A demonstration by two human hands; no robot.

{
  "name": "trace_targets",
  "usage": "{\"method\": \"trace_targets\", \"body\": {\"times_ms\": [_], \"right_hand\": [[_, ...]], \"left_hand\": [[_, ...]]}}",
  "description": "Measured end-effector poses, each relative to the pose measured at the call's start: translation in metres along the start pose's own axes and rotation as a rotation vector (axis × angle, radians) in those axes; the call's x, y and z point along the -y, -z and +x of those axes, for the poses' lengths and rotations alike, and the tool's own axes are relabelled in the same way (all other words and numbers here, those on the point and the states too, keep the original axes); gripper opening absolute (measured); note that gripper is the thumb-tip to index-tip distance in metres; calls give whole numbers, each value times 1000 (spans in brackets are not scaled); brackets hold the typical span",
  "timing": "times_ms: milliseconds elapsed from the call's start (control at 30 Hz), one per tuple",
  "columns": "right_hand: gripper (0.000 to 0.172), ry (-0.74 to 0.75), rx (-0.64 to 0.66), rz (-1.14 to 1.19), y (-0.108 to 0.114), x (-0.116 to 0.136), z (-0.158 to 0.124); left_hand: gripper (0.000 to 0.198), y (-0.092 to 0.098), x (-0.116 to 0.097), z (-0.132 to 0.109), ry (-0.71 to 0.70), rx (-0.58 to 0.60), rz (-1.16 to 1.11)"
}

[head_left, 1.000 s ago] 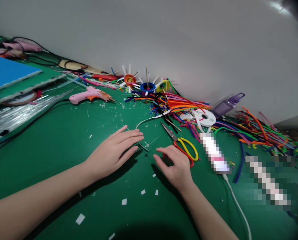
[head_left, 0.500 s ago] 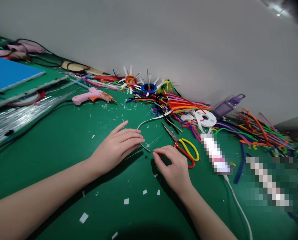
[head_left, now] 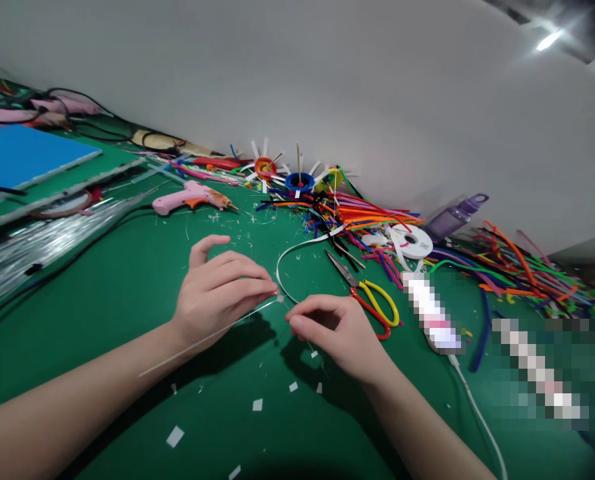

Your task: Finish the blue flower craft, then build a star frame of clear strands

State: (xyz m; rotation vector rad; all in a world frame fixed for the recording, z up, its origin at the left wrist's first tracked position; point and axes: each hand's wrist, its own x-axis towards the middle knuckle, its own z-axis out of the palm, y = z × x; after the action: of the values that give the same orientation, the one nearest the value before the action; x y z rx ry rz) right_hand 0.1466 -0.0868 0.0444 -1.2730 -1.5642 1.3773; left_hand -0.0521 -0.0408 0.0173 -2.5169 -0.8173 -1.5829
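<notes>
My left hand (head_left: pixel 224 287) is raised over the green table, thumb and fingers pinched on a thin clear strand (head_left: pixel 212 336). One end of the strand reaches back over my left wrist; a small whitish blob (head_left: pixel 280 299) shows at the fingertips. Close by on the right, my right hand (head_left: pixel 340 327) has thumb and index finger pressed together; what lies between them is too small to make out. A narrow white ribbon (head_left: pixel 278 263) curves from the far pile down to my right fingertips. Scissors (head_left: pixel 357 283) with red and yellow handles lie just beyond my right hand.
A pink glue gun (head_left: pixel 192 197) lies at the back left. Behind sit small coloured cups with white strips (head_left: pixel 300 181), a pile of pipe cleaners (head_left: pixel 372 215), a ribbon spool (head_left: pixel 411 241) and a purple bottle (head_left: pixel 454 217). White paper bits (head_left: pixel 175 437) are scattered in front.
My left hand has turned and drawn back slightly left, now pinching the strand, which slants across my wrist. My right hand has moved a little left, closer to its fingertips.
</notes>
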Motion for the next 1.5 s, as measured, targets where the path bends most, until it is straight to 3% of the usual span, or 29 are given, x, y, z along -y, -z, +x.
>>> {"method": "trace_targets", "body": {"times_ms": [100, 267, 667, 1033, 1233, 1500], "right_hand": [[18, -93, 86, 230, -2, -5, 8], [16, -92, 92, 408, -7, -21, 11], [11, -78, 126, 463, -5, -31, 2], [14, -45, 122, 494, -10, -30, -1], [12, -4, 128, 506, -12, -29, -3], [14, 7, 100, 487, -16, -30, -6]], "left_hand": [[8, 0, 1, -1, 17, 3, -6], [4, -2, 0, -1, 35, 14, 23], [10, 2, -7, -1, -38, 101, -10], [19, 5, -8, -5, -79, 88, 0], [9, 5, -10, -3, -83, 52, -10], [10, 5, -11, -6, -93, 45, -69]]}}
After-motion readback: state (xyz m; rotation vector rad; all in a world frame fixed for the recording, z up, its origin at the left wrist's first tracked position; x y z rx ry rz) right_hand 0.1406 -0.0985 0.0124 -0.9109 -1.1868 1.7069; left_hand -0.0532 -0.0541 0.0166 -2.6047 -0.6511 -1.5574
